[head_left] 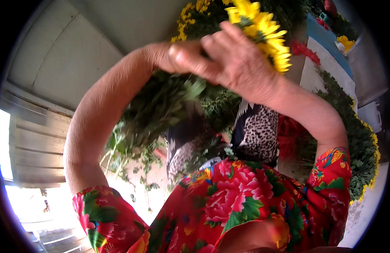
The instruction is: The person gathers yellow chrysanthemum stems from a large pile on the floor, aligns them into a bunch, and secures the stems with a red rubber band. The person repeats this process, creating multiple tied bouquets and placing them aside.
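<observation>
A bunch of yellow chrysanthemums [272,38] is held up before me, its heads at the upper right and blurred leafy stems [163,101] trailing down to the left. My right hand [237,60] wraps the bunch just below the flower heads, its back towards me and its thumb stretched left. Behind that thumb, my left hand [169,58] meets the bunch from the left side. Its fingers are mostly hidden by the right hand.
More cut green foliage [222,104] lies around my patterned trouser legs [258,132]. To the right stands a large mass of yellow-edged chrysanthemums [356,161]. Red stringy material [288,136] lies beside my leg. Loose stems [147,167] litter the floor, and a pale wall panel [68,47] rises at left.
</observation>
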The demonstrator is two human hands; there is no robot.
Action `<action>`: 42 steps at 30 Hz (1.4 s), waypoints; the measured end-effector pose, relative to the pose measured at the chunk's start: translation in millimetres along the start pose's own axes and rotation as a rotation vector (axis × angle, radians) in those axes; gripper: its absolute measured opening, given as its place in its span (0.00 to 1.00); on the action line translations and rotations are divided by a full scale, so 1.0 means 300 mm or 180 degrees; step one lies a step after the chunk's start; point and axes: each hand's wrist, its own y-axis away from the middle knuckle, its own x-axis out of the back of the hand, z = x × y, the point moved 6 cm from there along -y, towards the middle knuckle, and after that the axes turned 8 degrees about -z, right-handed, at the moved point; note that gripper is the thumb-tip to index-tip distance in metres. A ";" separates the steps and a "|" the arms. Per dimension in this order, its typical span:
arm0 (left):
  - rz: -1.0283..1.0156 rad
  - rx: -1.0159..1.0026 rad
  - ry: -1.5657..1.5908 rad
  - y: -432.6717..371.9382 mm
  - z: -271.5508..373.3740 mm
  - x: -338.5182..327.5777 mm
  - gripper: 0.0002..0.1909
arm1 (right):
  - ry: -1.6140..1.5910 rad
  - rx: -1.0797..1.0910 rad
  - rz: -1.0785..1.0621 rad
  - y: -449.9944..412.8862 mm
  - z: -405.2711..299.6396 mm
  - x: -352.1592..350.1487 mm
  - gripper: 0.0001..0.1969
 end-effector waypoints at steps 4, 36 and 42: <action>0.0695 0.0007 0.0110 -0.010 0.002 -0.033 0.50 | -0.0448 -0.0418 -0.0751 0.232 0.068 -0.044 0.31; 0.1907 0.1965 -0.1432 -0.289 -0.174 -0.538 0.29 | -0.2488 -0.4821 -0.1078 1.575 0.264 -0.415 0.12; 0.1990 0.1801 -0.1535 -0.273 -0.171 -0.524 0.24 | -0.2351 -0.4850 -0.2038 1.925 -0.314 -0.764 0.09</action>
